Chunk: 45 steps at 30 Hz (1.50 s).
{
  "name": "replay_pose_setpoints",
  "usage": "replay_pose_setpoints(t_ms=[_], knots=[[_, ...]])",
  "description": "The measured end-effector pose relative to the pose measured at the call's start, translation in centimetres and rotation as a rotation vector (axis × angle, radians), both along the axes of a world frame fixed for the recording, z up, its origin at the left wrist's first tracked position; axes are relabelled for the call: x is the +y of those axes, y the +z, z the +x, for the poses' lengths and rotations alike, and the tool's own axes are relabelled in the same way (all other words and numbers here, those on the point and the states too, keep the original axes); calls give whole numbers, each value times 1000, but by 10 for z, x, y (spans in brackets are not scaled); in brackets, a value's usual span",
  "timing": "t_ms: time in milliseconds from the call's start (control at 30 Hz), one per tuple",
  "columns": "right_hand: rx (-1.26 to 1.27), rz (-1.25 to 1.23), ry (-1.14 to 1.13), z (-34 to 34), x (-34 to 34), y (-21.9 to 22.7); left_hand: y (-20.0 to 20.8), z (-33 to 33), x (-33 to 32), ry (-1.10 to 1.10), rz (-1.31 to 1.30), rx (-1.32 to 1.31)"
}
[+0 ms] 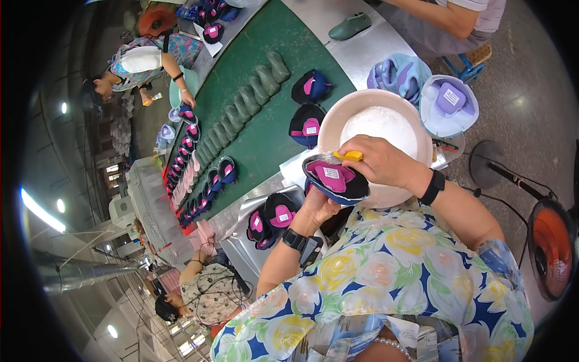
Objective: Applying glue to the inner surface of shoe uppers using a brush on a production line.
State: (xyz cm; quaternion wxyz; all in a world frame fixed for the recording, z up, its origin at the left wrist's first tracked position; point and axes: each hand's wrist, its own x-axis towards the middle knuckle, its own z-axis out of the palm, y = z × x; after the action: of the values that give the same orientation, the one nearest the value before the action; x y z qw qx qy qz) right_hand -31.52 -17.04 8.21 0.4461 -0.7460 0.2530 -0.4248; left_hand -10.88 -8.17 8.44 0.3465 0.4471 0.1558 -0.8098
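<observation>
Scuffed green worktop (304, 45) is stretching left of the smooth, pale pink basin (330, 123). At the basin's near-left rim, the left hand (319, 210), fingers curled, is cradling a soft, cupped shoe upper (347, 181); the right hand (380, 160) is pinching a yellow tool (348, 155) between its fingers. Steady support and light, even strokes are probably suiting that curved edge.

Dark-blue shoe upper (334, 178), pink-and-black inside, opening upward, yellow tool (348, 155) at its rim

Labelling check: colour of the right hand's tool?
The tool is yellow where visible; best in head view.
</observation>
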Motion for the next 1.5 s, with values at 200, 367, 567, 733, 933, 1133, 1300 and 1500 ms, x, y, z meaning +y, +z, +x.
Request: replay_pose_setpoints(t_ms=[200, 367, 567, 733, 933, 1133, 1300, 1500], knots=[[207, 296, 100, -16, -4, 5, -10, 21, 10, 26, -220, -305], [322, 423, 128, -30, -14, 9, -9, 34, -5, -45, -436, -343], [64, -104, 57, -15, -13, 3, -13, 34, -11, 74, -462, -362], [221, 45, 172, -39, -15, 16, -10, 40, -12, 22, -495, -431], [40, 60, -93, -12, -33, 14, -12, 26, -27, 18, -551, -451], [226, 381, -18, -32, -29, 5, -12, 35, -38, 176, -632, -485], [57, 377, -117, -30, -10, 24, -11, 45, -40, 155, -741, -701], [3, 219, 32, -13, 11, 24, -18, 53, -38, 348, -640, -609]])
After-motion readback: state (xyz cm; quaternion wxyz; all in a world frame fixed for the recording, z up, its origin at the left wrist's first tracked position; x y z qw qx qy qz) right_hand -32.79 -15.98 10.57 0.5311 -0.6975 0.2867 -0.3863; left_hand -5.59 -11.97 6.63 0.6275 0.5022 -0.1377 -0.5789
